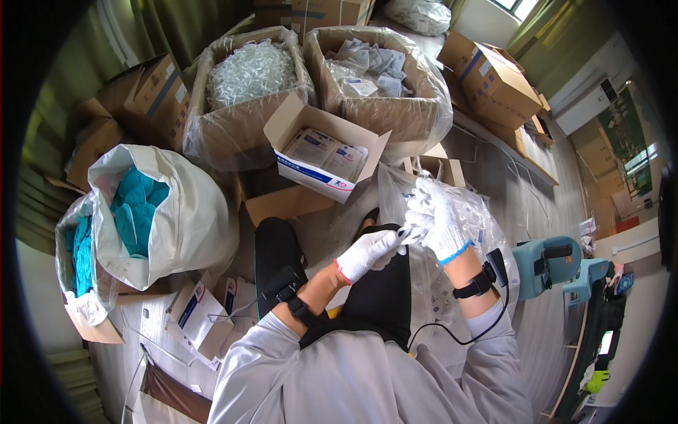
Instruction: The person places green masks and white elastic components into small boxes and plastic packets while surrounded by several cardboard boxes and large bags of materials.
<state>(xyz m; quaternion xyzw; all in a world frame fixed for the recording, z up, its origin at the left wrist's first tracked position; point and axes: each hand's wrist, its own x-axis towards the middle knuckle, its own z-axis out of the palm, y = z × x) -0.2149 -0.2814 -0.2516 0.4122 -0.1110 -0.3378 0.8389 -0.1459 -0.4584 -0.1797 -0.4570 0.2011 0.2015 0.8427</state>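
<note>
Grey top (339,378) nearest the lens; past it, gloved hands meet on a white strip (408,236).
Head view: strip sits between the hands, ahead of the body and right of centre. Long axis looks slanted, from the left hand (369,254) up and right to the right hand (436,222); exact ends hidden by fingers. Left fingers pinch its near end, right fingers curl shut around the far part, so both are gripping and neither is nearer. Clear plastic bag (489,232) lies just under and beside the right hand. Open carton (311,174) of packets is ahead-left, apart from both hands.
</note>
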